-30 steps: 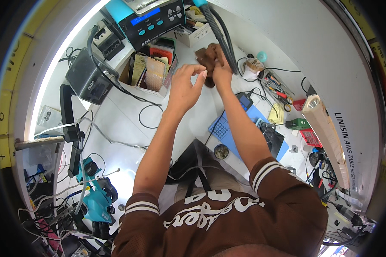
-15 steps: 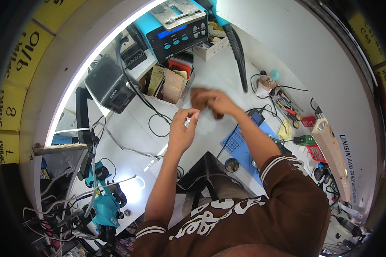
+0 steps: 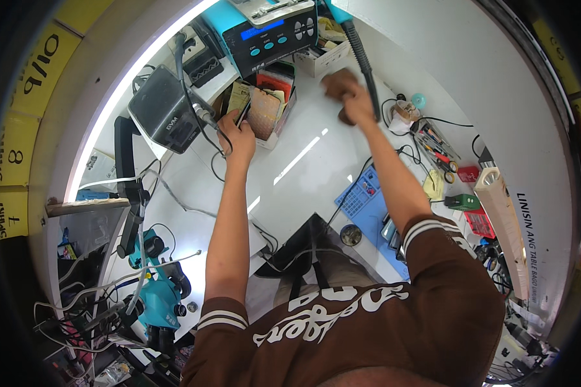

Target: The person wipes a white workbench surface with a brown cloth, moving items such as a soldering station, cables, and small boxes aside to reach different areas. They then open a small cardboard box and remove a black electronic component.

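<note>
My left hand (image 3: 237, 140) is at the front left corner of an open box (image 3: 268, 140) packed with packets, its fingers closed over the rim. A black cable hangs across that hand. In the box stand a bubble-wrap packet (image 3: 265, 113), yellowish paper packets and something red. My right hand (image 3: 359, 105), farther right over the white tabletop (image 3: 303, 171), is closed around a soft-looking brown cloth (image 3: 340, 84). The cloth is blurred and sticks out on both sides of the hand, beside a black hose-like handle (image 3: 361, 55).
A blue and black soldering or hot-air station (image 3: 271, 39) stands behind the box. At right lie a blue work mat (image 3: 371, 206), a tray of hand tools (image 3: 436, 142) and scissors (image 3: 450, 171). A teal microscope (image 3: 158, 303) and loose cables are at left. A small round container (image 3: 350, 235) sits near my lap.
My left hand has gone from the middle of the table to the box at the far left. My right hand has swept the brown cloth away to the far right.
</note>
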{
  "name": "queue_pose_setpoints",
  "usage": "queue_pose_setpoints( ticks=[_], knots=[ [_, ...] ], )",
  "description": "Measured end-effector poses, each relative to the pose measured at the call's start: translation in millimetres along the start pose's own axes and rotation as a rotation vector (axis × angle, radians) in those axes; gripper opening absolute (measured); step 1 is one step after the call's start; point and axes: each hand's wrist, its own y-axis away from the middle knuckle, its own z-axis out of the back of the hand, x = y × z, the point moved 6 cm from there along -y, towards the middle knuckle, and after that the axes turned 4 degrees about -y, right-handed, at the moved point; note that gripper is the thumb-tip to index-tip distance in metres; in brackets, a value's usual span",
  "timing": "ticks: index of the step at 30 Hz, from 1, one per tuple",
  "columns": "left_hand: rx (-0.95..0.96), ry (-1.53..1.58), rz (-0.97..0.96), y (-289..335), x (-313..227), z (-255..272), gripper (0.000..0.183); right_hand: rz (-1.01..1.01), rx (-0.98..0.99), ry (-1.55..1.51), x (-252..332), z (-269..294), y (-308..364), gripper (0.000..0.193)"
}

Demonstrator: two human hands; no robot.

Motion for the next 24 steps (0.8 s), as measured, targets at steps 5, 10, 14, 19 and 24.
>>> queue_pose_setpoints(
  ticks=[5,10,14,19,24],
  knots=[
    [0.186,-0.199,-0.039,-19.2,0.3,-31.4,0.042,0.112,-0.281,0.848,-22.9,31.1,-9.7,0.038],
    [0.180,-0.318,0.039,-22.3,47.4,-17.8,0.042,0.066,0.617,0.179,55.4,-115.6,149.9,0.037],
    [0.218,-0.453,-0.076,-29.5,39.5,-25.1,0.040,-0.189,0.270,0.132,60.1,-16.6,45.9,0.039],
    [0.470,-0.658,-0.147,-61.6,0.8,-55.0,0.045,0.163,-0.135,0.838,4.0,-11.4,43.1,0.044],
    [0.664,-0.715,-0.148,-68.5,34.2,-42.0,0.051,0.167,0.572,0.401,68.3,-140.3,208.2,0.049]
  ],
)
